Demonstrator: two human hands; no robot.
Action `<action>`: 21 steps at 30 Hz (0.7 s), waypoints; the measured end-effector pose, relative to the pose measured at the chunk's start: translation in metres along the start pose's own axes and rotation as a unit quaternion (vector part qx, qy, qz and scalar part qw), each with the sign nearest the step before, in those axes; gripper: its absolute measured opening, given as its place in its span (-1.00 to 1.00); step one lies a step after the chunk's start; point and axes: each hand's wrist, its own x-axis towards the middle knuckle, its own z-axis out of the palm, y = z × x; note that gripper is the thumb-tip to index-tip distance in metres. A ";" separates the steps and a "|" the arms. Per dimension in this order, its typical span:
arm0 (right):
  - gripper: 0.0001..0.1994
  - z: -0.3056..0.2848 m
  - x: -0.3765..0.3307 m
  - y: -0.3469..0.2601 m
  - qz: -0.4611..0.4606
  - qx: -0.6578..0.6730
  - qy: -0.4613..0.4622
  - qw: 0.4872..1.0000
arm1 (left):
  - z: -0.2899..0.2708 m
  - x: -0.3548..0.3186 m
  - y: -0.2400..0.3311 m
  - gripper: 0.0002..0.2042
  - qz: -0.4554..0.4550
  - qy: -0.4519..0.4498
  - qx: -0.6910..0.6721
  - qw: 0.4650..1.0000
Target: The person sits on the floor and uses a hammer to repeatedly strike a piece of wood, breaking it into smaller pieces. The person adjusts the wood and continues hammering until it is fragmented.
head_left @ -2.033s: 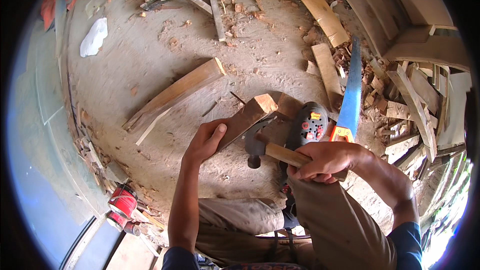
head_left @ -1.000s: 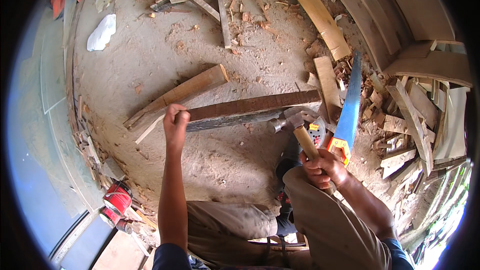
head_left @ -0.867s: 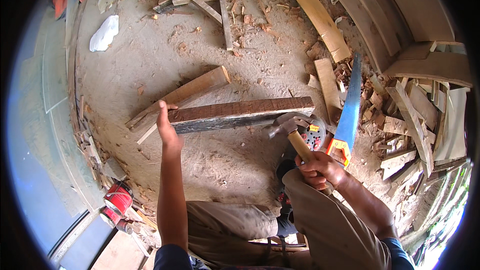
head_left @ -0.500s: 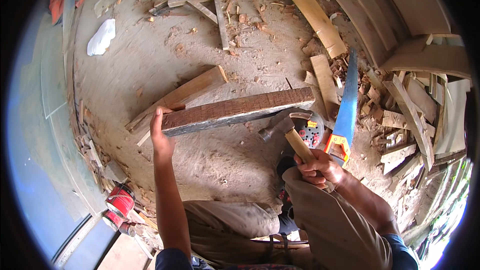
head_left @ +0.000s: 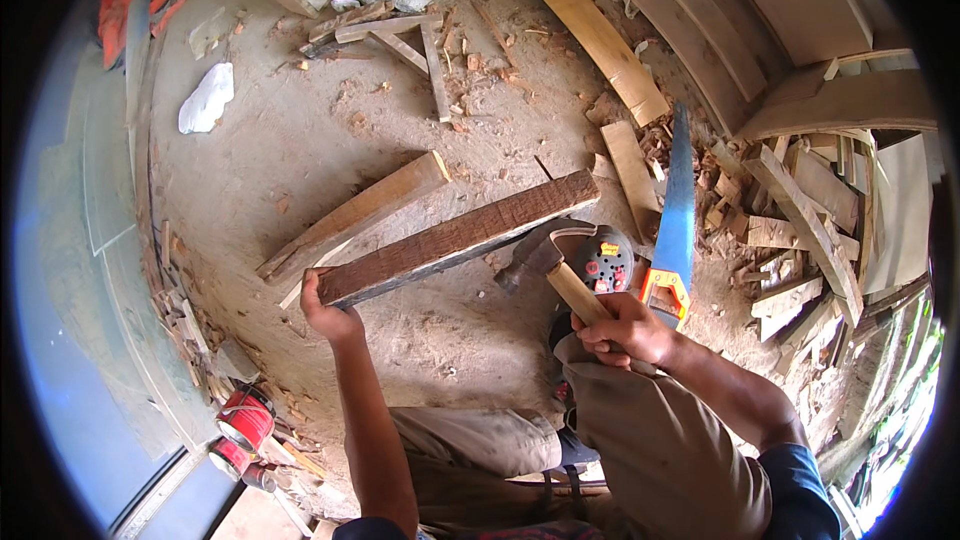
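A dark brown, rough-sawn wooden beam [head_left: 455, 238] slants across the middle, its far end up to the right. My left hand [head_left: 330, 312] grips its near left end, fingers closed round the end and underside. My right hand [head_left: 625, 330], resting at my right knee, is closed round the wooden handle of a claw hammer [head_left: 578, 290]. The hammer's metal head lies just below the beam's right end, pointing left. Behind the head shows a dark clog [head_left: 606, 262] with red and yellow marks. A handsaw [head_left: 674, 235] with a blue blade and orange handle stands to the right.
Another timber [head_left: 355, 215] lies on the dusty floor beyond the beam. Offcuts and scrap wood [head_left: 800, 240] are heaped at the right. A triangular wooden frame [head_left: 433, 65] and a long plank [head_left: 595, 35] lie farther off. Red cans [head_left: 245, 418] stand at the lower left.
The beam has tilted more steeply, its left end lower and nearer me. My left hand has moved down with it. My right hand and the hammer have shifted slightly left in view.
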 end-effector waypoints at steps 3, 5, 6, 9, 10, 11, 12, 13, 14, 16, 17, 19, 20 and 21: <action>-0.82 -0.008 0.011 0.001 0.035 -0.005 0.004 0.999 | -0.011 0.003 -0.022 -0.73 -0.018 -0.014 0.035 0.999; -0.80 -0.018 0.016 0.003 0.044 0.013 -0.003 0.999 | -0.026 0.003 -0.044 -0.74 -0.062 -0.013 0.027 0.998; -0.79 -0.018 0.011 -0.002 0.051 -0.003 0.016 0.999 | -0.025 -0.006 -0.056 -0.75 -0.095 -0.021 0.019 0.995; -0.78 -0.038 0.002 -0.016 0.065 -0.031 0.046 0.996 | -0.030 -0.016 -0.081 -0.72 -0.175 -0.085 0.036 0.980; -0.78 -0.041 -0.002 -0.029 0.056 -0.031 0.031 0.997 | -0.029 -0.018 -0.085 -0.70 -0.195 -0.113 0.046 0.973; -0.79 -0.040 -0.008 -0.042 0.060 -0.038 0.039 0.997 | -0.030 -0.020 -0.086 -0.66 -0.215 -0.150 0.093 0.961; -0.81 -0.045 -0.010 -0.051 0.068 -0.066 0.040 0.995 | -0.030 -0.019 -0.084 -0.62 -0.230 -0.187 0.140 0.945; -0.83 -0.052 -0.013 -0.060 0.076 -0.094 0.041 0.992 | -0.029 -0.017 -0.081 -0.58 -0.245 -0.223 0.186 0.925; -0.81 -0.054 -0.016 -0.068 0.086 -0.114 0.042 0.989 | -0.033 -0.011 -0.082 -0.43 -0.284 -0.310 0.266 0.868; -0.80 -0.042 -0.015 -0.080 0.084 -0.180 0.044 0.979 | -0.033 -0.021 -0.092 -0.39 -0.271 -0.341 0.327 0.839; -0.79 -0.035 -0.013 -0.084 0.084 -0.212 0.044 0.973 | -0.033 -0.029 -0.097 -0.37 -0.266 -0.354 0.358 0.822; -0.74 -0.031 -0.016 -0.083 0.065 -0.270 0.023 0.961 | -0.007 -0.040 -0.088 -0.39 -0.193 -0.420 0.374 0.804; -0.72 -0.024 -0.015 -0.085 0.067 -0.292 0.016 0.954 | 0.003 -0.045 -0.077 -0.40 -0.165 -0.439 0.385 0.795; -0.69 -0.016 -0.014 -0.087 0.070 -0.315 0.008 0.946 | 0.011 -0.049 -0.068 -0.39 -0.139 -0.457 0.395 0.785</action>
